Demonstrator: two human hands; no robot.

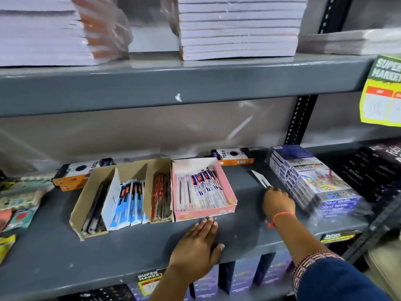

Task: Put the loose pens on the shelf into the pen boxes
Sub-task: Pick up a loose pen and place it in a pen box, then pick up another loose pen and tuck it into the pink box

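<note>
The wide metal shelf board (130,253) is plain slate grey, and on it the open cardboard pen box (225,193) is pink beside a plain brown corrugated divider box (86,203). A thin thread wristband (280,216) is coral red, the cloth sleeve (338,279) dark blue with a maroon-and-white patterned cuff, and the hanging paper price tag (382,92) yellow-green with red panels.

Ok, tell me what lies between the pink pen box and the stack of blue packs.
Head view: the right hand pinching a loose pen over bare shelf, between pink pen box and blue packs.

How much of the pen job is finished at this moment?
Mostly done: the pink box and cardboard box already hold pens. The right hand pinches one loose pen on the shelf. It must still go in a box.
</note>
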